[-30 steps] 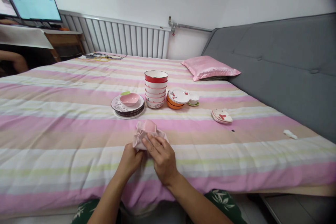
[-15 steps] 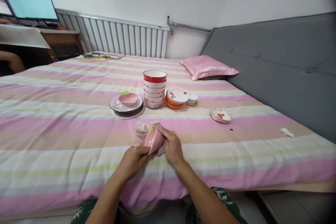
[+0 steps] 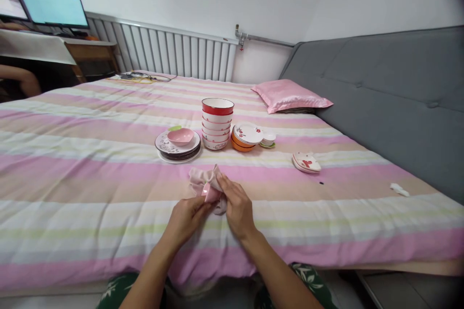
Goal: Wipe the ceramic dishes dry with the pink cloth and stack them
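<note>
A small pink bowl point(image 3: 210, 194) is held low over the bed, partly covered by a pale pink cloth point(image 3: 200, 178). My left hand point(image 3: 188, 217) is closed on the bowl's near left edge. Around the right side, my right hand point(image 3: 237, 205) is closed on the cloth and presses it against the bowl. Beyond them, another pink bowl point(image 3: 180, 136) with a green tab rests on a stack of plates point(image 3: 179, 155). Right of that stands a tall stack of white bowls point(image 3: 216, 125), the top one red-banded.
Orange bowls point(image 3: 242, 146) carry a flowered white plate point(image 3: 248, 133), beside small white dishes point(image 3: 268, 138). Further right lie square dishes point(image 3: 306, 162) and a white scrap point(image 3: 399, 189). A pink pillow point(image 3: 292, 95) and cables point(image 3: 143, 77) lie farther back. A person sits at the desk point(image 3: 90, 44).
My right hand has brought the cloth over the bowl's inside, so less of the bowl shows and its green tab is hidden. The camera view has shifted slightly.
</note>
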`<state>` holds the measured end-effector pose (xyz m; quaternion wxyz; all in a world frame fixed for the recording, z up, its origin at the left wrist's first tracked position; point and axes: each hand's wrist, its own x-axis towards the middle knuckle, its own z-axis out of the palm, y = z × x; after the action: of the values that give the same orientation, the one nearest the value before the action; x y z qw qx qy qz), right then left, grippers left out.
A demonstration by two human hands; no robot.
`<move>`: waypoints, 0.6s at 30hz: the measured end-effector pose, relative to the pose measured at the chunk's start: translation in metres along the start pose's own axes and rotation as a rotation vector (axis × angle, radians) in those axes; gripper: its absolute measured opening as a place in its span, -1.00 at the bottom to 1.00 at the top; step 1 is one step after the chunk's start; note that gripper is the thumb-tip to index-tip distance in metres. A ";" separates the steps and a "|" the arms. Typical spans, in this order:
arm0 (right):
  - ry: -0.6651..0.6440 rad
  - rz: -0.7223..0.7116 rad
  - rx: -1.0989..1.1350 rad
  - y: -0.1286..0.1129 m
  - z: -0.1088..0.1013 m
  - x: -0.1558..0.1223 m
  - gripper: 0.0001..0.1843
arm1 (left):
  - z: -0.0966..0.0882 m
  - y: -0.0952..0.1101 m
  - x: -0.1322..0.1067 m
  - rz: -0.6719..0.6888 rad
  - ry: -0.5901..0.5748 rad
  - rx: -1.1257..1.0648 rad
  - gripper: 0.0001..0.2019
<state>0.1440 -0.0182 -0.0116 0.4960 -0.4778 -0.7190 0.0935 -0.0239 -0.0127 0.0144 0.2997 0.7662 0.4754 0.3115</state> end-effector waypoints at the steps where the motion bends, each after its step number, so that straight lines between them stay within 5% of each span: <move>1: -0.001 -0.043 -0.040 -0.002 0.001 -0.001 -0.39 | 0.001 0.000 0.000 0.006 0.028 -0.012 -0.75; 10: 0.078 -0.290 -0.173 -0.022 0.009 -0.007 -0.38 | -0.005 -0.002 -0.002 0.028 0.212 -0.128 -0.78; 18: 0.098 0.004 -0.014 -0.010 0.001 -0.003 -0.48 | -0.007 0.010 -0.005 0.175 -0.068 -0.025 -0.72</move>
<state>0.1369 -0.0252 -0.0075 0.5270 -0.4869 -0.6935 0.0659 -0.0259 -0.0200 0.0256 0.2969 0.8111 0.3924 0.3162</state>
